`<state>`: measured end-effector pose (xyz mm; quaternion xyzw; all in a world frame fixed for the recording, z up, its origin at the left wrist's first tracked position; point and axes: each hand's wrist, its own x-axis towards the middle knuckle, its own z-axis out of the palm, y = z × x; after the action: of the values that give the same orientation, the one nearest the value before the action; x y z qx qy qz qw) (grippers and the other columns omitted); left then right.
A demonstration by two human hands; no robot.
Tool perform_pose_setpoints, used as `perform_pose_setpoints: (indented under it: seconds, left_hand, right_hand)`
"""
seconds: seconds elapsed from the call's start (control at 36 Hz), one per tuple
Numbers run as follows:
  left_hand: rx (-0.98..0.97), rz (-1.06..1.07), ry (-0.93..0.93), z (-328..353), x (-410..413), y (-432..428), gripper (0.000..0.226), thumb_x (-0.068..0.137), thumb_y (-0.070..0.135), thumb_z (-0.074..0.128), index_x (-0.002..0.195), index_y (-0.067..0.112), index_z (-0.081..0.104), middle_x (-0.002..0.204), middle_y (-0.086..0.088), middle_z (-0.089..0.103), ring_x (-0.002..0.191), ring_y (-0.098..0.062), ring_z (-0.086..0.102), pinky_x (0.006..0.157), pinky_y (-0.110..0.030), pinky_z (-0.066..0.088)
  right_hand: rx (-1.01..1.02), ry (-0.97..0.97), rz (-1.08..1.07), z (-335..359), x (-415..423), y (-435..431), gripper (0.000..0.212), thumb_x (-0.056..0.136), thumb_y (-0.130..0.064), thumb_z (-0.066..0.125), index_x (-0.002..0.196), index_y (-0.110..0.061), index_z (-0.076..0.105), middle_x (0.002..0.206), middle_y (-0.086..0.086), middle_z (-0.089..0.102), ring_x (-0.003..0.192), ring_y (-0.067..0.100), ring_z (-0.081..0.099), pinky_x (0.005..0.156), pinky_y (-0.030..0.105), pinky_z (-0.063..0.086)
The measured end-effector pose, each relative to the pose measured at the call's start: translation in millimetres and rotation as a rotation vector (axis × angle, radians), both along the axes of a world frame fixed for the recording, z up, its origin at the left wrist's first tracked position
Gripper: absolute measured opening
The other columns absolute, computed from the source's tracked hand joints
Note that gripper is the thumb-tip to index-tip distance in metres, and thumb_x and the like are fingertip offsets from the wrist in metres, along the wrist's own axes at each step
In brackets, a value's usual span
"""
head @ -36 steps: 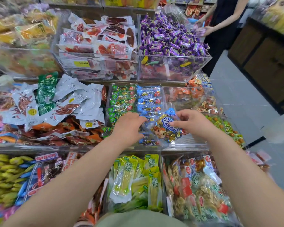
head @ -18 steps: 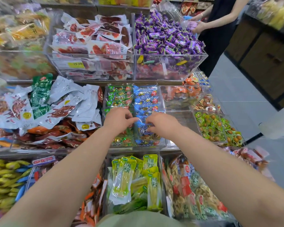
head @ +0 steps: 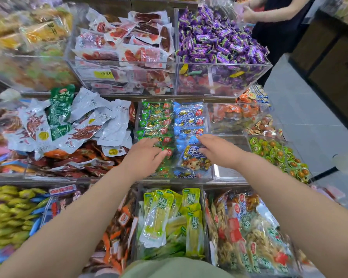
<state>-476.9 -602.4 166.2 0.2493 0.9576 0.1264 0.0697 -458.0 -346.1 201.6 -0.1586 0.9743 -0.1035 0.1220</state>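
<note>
Both forearms reach forward over the clear bin [head: 211,125], which holds 1 column of green packets [head: 155,121] and 1 of blue packets [head: 188,117].

Left hand [head: 144,157]: released, fingers spread and relaxed, resting on the front green packets.

Right hand [head: 221,152]: fingertips on the upper right edge of the beef-cube packet [head: 194,159]; grasp or mere touch cannot be told.

0.5 s ago the 2 hands met over that packet. Now they stand apart and its face shows.

The packet lies at the front of the blue column, just behind the bin's front wall and just beside the green column.
</note>
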Motion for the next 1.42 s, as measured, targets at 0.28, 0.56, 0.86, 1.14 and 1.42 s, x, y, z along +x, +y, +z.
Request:
perform_pose_setpoints:
  seconds: [0.28,0.56,0.86,1.14,1.42]
  left_hand:
    - [-0.123,-0.008,0.058,11,-23,11,0.038,0.103,0.025,0.031,0.097,0.006,0.062,0.097,-0.004,0.052,0.094,-0.022,0.049,0.090,-0.038,0.040]
    - [-0.133,-0.006,-0.003,26,-31,-3,0.016,0.089,0.005,0.051,0.090,-0.001,0.066,0.101,-0.010,0.054,0.093,-0.024,0.052,0.085,-0.042,0.048]
    - [-0.258,-0.053,0.116,34,-29,17,0.018,0.090,0.016,0.048,0.103,0.012,0.059,0.104,-0.006,0.054,0.101,-0.026,0.050,0.080,-0.035,0.042]
    - [-0.270,-0.200,-0.138,20,-6,56,0.073,0.095,0.045,0.044,0.154,0.017,0.011,0.163,-0.004,0.004,0.149,-0.022,0.005,0.118,-0.050,0.001]
    - [-0.175,-0.161,-0.082,14,1,48,0.076,0.095,0.045,0.048,0.155,0.018,0.012,0.163,-0.001,0.003,0.149,-0.018,0.007,0.120,-0.045,0.000]
  right_hand:
    - [0.199,0.330,0.163,-27,19,-24,0.033,0.090,-0.012,0.054,0.122,-0.007,0.057,0.134,0.010,0.049,0.125,0.029,0.044,0.105,0.039,0.028]
    - [0.213,0.447,0.141,-16,14,-23,0.039,0.067,-0.001,0.072,0.104,-0.009,0.066,0.103,0.011,0.064,0.094,0.031,0.062,0.086,0.040,0.046]
    - [0.173,0.294,0.147,-48,21,-17,0.052,0.094,-0.028,0.051,0.142,-0.013,0.038,0.155,0.014,0.020,0.143,0.028,0.023,0.117,0.040,0.000]
    - [0.281,0.284,0.164,-63,15,-22,0.070,0.098,-0.044,0.034,0.149,-0.010,0.000,0.154,0.005,-0.010,0.146,0.027,0.001,0.115,0.047,-0.005]
    - [-0.030,0.183,0.092,-47,17,-10,0.070,0.091,-0.043,0.052,0.149,-0.015,0.024,0.158,0.006,0.012,0.146,0.022,0.007,0.117,0.037,0.001]
